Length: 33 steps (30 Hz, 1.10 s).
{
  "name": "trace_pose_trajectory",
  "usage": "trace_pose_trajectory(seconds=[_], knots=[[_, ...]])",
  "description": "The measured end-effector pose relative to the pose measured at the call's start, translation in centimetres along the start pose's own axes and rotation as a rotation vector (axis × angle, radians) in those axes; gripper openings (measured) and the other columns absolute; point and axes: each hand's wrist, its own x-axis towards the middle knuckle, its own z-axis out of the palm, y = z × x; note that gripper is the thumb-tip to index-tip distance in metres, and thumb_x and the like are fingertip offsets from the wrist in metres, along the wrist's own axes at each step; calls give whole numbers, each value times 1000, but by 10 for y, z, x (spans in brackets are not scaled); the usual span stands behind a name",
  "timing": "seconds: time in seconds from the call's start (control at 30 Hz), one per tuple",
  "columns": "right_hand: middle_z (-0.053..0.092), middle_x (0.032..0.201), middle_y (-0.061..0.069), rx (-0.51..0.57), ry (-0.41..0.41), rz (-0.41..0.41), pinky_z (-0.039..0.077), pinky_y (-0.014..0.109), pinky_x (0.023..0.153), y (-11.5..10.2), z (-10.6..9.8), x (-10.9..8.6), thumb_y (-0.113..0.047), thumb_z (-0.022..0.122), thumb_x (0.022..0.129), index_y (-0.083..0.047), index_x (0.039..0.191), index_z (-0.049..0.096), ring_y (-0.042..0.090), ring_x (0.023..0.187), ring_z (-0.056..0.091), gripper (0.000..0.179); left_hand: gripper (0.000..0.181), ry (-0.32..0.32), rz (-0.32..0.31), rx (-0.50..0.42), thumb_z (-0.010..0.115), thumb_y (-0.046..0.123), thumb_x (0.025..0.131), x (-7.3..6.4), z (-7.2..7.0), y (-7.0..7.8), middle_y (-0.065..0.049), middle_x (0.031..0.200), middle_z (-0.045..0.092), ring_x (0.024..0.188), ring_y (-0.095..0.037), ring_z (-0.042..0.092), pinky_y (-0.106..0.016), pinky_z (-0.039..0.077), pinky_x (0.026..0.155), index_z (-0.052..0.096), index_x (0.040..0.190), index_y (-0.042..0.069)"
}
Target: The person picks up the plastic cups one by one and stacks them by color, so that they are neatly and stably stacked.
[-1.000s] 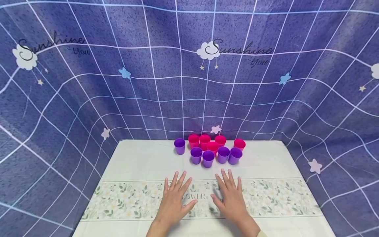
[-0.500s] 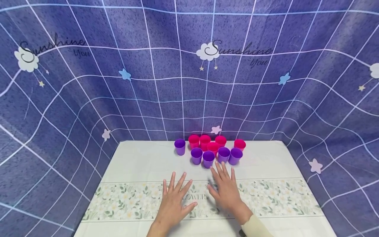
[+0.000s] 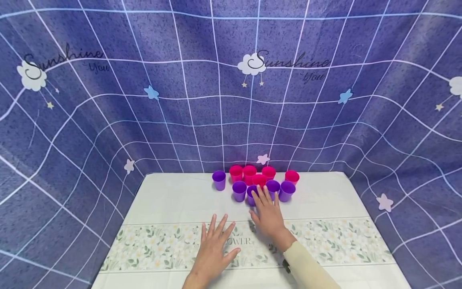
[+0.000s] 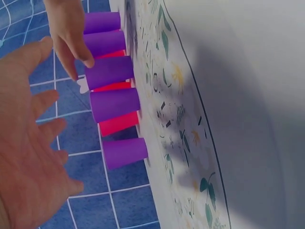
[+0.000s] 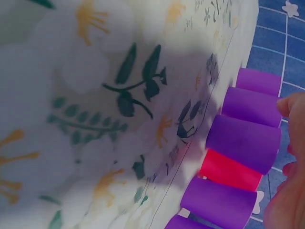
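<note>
Hanging along the left, back and right sides, a blue-violet fabric backdrop (image 3: 202, 108) printed with pale grid lines borders a cream table covering (image 3: 173, 200) crossed by a band of white-and-green flowers (image 3: 151, 245). Left of centre, the left hand (image 3: 213, 253) hovers over that band, fingers straight and fanned apart, thumb out to the side, holding nothing. Beyond it the leftmost cup, a smooth purple tapered cup (image 3: 219, 182), stands upright and apart from the others. Next come two pinkish-red tapered cups (image 3: 236, 173) side by side at the back, with a second purple cup (image 3: 239, 193) in front of them. Just right of that, a third purple cup (image 3: 250, 198) stands foremost in the group, partly covered by the right hand (image 3: 268, 214). That hand's fingers are extended and slightly apart, gripping nothing; whether any fingertip touches a rim, I cannot tell. A third red cup (image 3: 259, 180) stands just behind, and a fourth red cup (image 3: 268, 171) behind that. Near the right fingers are a fourth purple cup (image 3: 273, 186) and, beside it, a fifth purple cup (image 3: 286, 192), with a fifth red cup (image 3: 292, 176) at its back. A cream sleeve (image 3: 308, 265) covers the right forearm. Farthest right, a pale pink star (image 3: 384, 202) marks the backdrop.
</note>
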Motion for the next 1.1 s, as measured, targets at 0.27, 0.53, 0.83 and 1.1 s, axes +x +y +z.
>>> trace_pose_trajectory(seconds=[0.27, 0.53, 0.83, 1.1], knots=[[27, 177, 8, 19, -24, 12, 15, 71, 132, -6, 6, 18, -31, 69, 100, -16, 165, 37, 37, 166, 19, 74, 73, -50, -58, -63, 74, 54, 93, -6, 3, -2, -8, 174, 33, 163, -44, 21, -78, 19, 126, 53, 155, 22], [27, 177, 7, -61, -91, 1, 11, 69, 134, -7, 5, 34, -34, 68, 100, -17, 166, 36, 36, 167, 15, 75, 71, -91, -92, -104, 72, 54, 95, -5, 4, -4, -8, 174, 32, 165, -41, 18, -75, 13, 129, 53, 155, 23], [31, 175, 8, -71, -134, 5, 13, 68, 134, -3, 5, 31, -28, 66, 104, -17, 166, 34, 37, 167, 15, 71, 99, -23, -55, -24, 81, 57, 86, -1, 7, -6, -8, 179, 16, 165, -46, 11, -77, 14, 128, 33, 167, 26], [38, 172, 9, -43, -92, -15, 20, 61, 135, 0, 8, 28, -20, 64, 105, -17, 164, 39, 36, 166, 19, 64, 101, 5, -54, -27, 83, 57, 83, 2, 10, -8, -8, 179, 15, 164, -47, 12, -77, 13, 128, 34, 166, 27]])
